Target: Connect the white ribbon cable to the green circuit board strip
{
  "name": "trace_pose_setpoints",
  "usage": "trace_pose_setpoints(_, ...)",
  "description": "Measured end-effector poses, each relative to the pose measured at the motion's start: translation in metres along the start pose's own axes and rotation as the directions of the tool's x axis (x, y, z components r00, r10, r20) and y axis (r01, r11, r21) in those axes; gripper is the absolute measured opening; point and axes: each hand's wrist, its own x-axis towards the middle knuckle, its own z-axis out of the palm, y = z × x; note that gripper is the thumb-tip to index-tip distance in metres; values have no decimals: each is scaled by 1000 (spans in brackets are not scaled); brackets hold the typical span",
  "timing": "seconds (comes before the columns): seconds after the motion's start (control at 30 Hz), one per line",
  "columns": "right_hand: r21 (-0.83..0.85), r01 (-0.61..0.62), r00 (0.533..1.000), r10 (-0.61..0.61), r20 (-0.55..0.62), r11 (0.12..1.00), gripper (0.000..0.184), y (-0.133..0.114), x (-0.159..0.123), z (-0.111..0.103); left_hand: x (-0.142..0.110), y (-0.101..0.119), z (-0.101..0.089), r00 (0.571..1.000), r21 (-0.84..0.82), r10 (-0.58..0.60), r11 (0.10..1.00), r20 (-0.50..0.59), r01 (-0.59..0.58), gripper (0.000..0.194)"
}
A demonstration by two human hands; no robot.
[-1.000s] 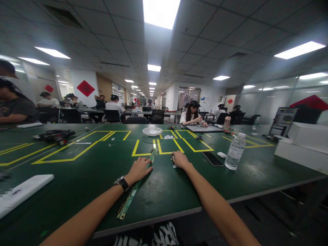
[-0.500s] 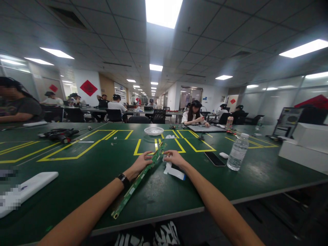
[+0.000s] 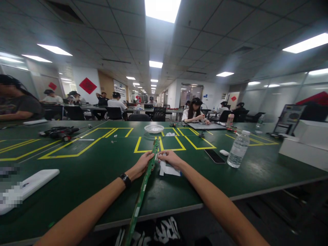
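Observation:
A long, narrow green circuit board (image 3: pixel 141 196) slants away from me, its near end reaching past the table's front edge. My left hand (image 3: pixel 140 166) is closed on the board's left side near its far end, fingers and thumb gripping the edge. On the other side, my right hand (image 3: pixel 171 158) pinches a white flat ribbon cable (image 3: pixel 169 170) close against the board's right edge. The cable hangs folded below the fingers, with a bit of blue at one end. Whether its tip sits in a connector is hidden by my fingertips.
Beyond the board stands a round white dish (image 3: pixel 154 128) on the green table (image 3: pixel 102 184). To the right are a phone (image 3: pixel 214 156), a small white case (image 3: pixel 224 152), a water bottle (image 3: pixel 238 149) and white boxes (image 3: pixel 304 147). A white slab-like object (image 3: pixel 38 184) lies left.
The board has turned to point more straight away from me, its near end shifting right and over the table edge. My right hand has moved left with the ribbon cable, up to the board.

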Motion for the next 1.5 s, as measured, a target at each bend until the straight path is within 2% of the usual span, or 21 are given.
trace_pose_setpoints(0.27, -63, -115, 991, 119, 59, 991, 33, -1, -4, 5, -6, 1, 3, 994, 37, 107, 994, -15, -106, 16)
trace_pose_setpoints(0.63, -44, -150, 987, 152, 47, 988, 26, -1, -4, 4, -3, -8, -1, 991, 34, 135, 990, 16, -136, 21)
trace_pose_setpoints(1.07, -77, -131, 990, 134, 39, 988, 23, -3, -6, 7, 3, -18, -9, 988, 70, 148, 986, 44, -151, 27)
trace_pose_setpoints(1.5, -113, -97, 995, 100, 19, 989, 24, -7, -11, 10, -5, -9, -4, 983, 168, 174, 969, 50, -180, 32)
